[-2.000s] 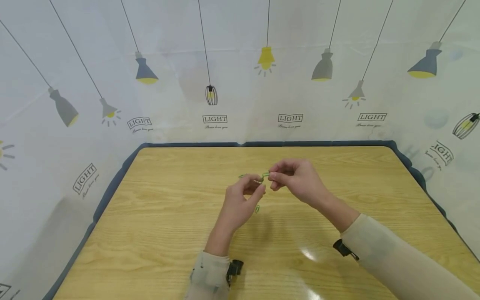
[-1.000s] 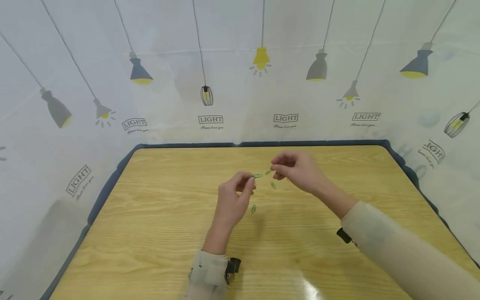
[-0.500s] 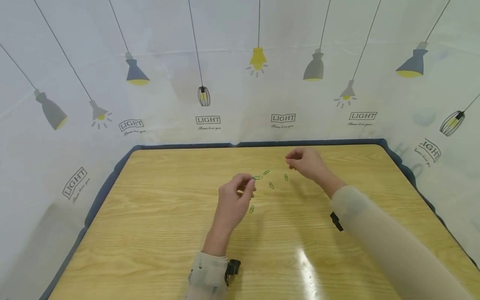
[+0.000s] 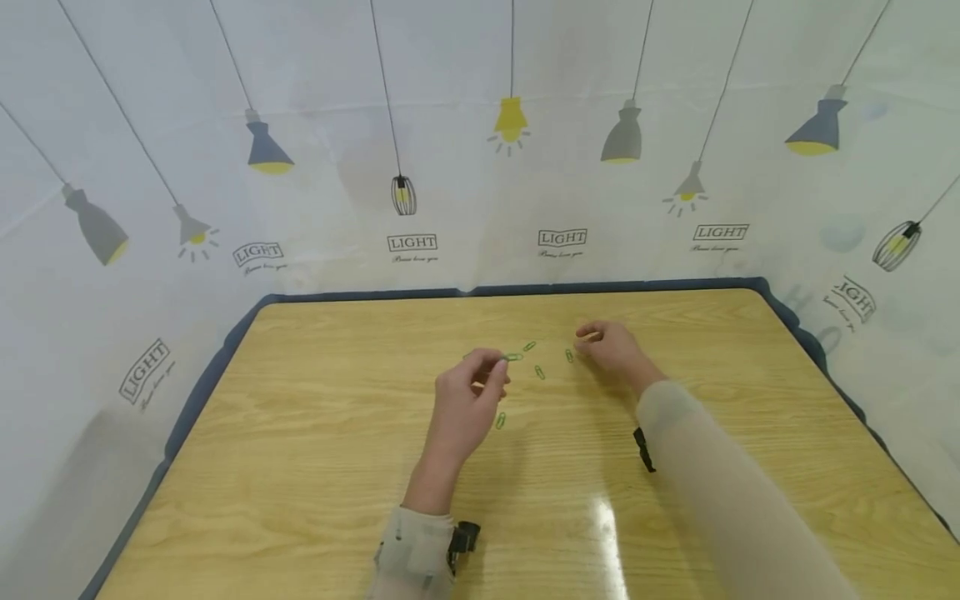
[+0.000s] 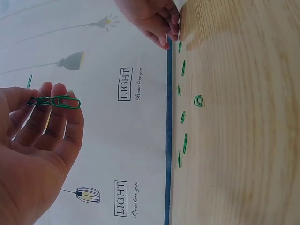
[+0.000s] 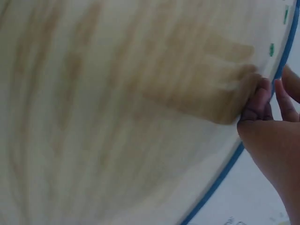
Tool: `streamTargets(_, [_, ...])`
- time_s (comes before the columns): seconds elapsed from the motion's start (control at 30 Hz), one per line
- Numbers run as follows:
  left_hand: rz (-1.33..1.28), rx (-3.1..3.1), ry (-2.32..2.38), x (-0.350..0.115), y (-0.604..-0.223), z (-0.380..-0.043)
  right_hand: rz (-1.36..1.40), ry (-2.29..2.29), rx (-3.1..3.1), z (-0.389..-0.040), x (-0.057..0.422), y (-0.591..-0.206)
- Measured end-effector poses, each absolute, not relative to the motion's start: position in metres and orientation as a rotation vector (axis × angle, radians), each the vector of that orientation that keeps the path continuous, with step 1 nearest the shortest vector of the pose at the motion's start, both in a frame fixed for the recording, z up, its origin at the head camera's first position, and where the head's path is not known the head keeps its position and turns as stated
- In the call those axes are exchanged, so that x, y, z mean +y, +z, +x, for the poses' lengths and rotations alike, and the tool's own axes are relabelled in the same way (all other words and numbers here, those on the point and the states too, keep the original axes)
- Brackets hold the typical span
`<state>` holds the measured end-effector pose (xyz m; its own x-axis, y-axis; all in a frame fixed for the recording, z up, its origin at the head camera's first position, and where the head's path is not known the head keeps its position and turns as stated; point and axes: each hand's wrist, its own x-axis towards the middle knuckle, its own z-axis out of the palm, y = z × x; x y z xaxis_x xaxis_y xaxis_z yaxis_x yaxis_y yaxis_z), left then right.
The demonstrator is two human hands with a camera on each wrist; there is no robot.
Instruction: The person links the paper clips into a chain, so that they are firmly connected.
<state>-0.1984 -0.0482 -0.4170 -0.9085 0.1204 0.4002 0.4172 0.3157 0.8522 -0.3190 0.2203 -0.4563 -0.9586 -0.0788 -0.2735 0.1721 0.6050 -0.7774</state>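
Observation:
My left hand (image 4: 467, 398) pinches a short chain of green paper clips (image 5: 67, 101) between thumb and fingers, raised above the table; one clip sticks out past the fingertips. My right hand (image 4: 611, 350) is low over the far right part of the table, fingers loosely bent, with nothing seen between thumb and fingers in the right wrist view. Just left of its fingertips lies a green paper clip (image 4: 569, 356). More loose green clips lie between and below the hands, such as one paper clip (image 4: 539, 372) and another paper clip (image 4: 501, 421).
The wooden table (image 4: 300, 467) has a dark blue edge along its back and sides. Behind it hangs a white backdrop (image 4: 465, 67) printed with lamps. Black straps or mounts sit on both wrists; light glares on the tabletop near the front.
My right hand has moved away from the left hand, first up and right, then down toward the tabletop. The left hand shifts slightly left and keeps the paper clip chain. The view drifts a little.

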Motion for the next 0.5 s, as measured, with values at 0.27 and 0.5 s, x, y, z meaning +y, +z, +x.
streamTargets(0.27, [-0.469,-2.3,-1.685,-0.049,-0.417,-0.197,0.035,-1.281,2.625,-0.316,0.216,-0.474])
streamTargets(0.5, [-0.482,-2.295,-1.685,-0.048,-0.417,-0.196,0.059,-1.242,2.636,-0.319,0.213,-0.477])
